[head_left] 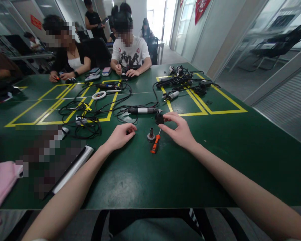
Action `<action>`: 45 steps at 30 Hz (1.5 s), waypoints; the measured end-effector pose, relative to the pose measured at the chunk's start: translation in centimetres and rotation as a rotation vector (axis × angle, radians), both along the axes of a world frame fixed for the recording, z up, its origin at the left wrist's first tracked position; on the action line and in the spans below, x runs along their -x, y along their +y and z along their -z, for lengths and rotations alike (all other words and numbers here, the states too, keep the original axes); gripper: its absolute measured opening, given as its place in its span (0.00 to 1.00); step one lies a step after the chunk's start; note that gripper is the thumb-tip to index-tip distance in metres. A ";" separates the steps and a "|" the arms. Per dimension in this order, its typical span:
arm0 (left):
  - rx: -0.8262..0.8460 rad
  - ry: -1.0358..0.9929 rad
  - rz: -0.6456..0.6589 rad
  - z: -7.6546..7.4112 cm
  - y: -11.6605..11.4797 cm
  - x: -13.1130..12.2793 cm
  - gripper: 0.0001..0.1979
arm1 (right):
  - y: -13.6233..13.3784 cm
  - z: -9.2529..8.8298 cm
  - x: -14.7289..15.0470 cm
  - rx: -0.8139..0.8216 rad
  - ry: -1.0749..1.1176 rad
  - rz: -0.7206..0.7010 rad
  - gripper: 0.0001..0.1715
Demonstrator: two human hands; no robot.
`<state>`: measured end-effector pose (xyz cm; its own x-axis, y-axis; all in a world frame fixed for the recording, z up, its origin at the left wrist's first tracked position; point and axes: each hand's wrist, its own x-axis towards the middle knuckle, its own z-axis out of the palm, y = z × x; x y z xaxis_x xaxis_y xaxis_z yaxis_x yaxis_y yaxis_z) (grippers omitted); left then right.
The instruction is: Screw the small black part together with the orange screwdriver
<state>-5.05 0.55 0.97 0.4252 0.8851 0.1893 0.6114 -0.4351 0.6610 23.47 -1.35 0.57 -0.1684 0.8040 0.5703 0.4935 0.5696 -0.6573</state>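
Above the middle of the green counter point(203, 180), with the near edge and the far edge both well apart from it, a small black part point(159, 119) is caught in the grip of the right hand point(179, 131), between thumb and fingers. The left hand point(121, 136) is on the side toward the counter's left edge, its fingers loosely curled; whether that grip pinches anything small cannot be told. Between the two hands, a little closer to the near edge, a round metal part point(151, 136) stands with its stem upward. Just beside it, toward the right edge, lies an orange-and-black screwdriver point(155, 145), handle toward the near edge and shaft toward the far edge. Beyond the hands, a black-and-silver cylindrical tool point(142, 110) lies roughly parallel to the near edge, its tip toward the right edge. A heap of black cables point(179, 79) lies near the far right corner, partly over yellow lines point(225, 112) marked on the surface, and a white ring point(99, 96) lies toward the left edge. At the far edge, a co-worker in a white shirt point(141, 50) has both hands at a dark object.
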 end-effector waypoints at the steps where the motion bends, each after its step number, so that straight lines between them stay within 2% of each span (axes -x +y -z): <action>1: 0.002 -0.013 -0.002 0.0 0.0 -0.1 0.08 | 0.2 0.5 -0.1 0.058 -0.105 0.000 0.13; 5: -0.009 -0.061 -0.006 0.2 -0.1 -0.2 0.09 | 0.3 1.6 -0.6 0.162 -0.245 -0.043 0.08; 12: -0.010 -0.066 0.007 0.2 0.0 -0.1 0.10 | 0.2 0.8 -2.5 0.208 -0.305 -0.056 0.11; 17: 0.014 -0.088 -0.058 0.4 0.3 0.1 0.11 | 0.7 0.6 -3.1 0.224 -0.337 -0.013 0.10; 21: -0.006 -0.048 -0.108 0.5 0.6 0.4 0.13 | 0.6 0.4 -3.0 0.239 -0.364 0.016 0.11; 28: -0.070 0.020 -0.037 0.3 0.4 0.5 0.10 | 0.1 0.4 -2.0 0.232 -0.391 -0.011 0.09; 39: -0.014 0.031 -0.018 0.7 0.5 0.2 0.07 | 0.0 0.6 -1.8 0.210 -0.389 -0.020 0.09; 45: -0.077 0.058 -0.019 0.7 0.3 -0.1 0.07 | 0.0 0.7 -1.9 0.196 -0.376 -0.036 0.10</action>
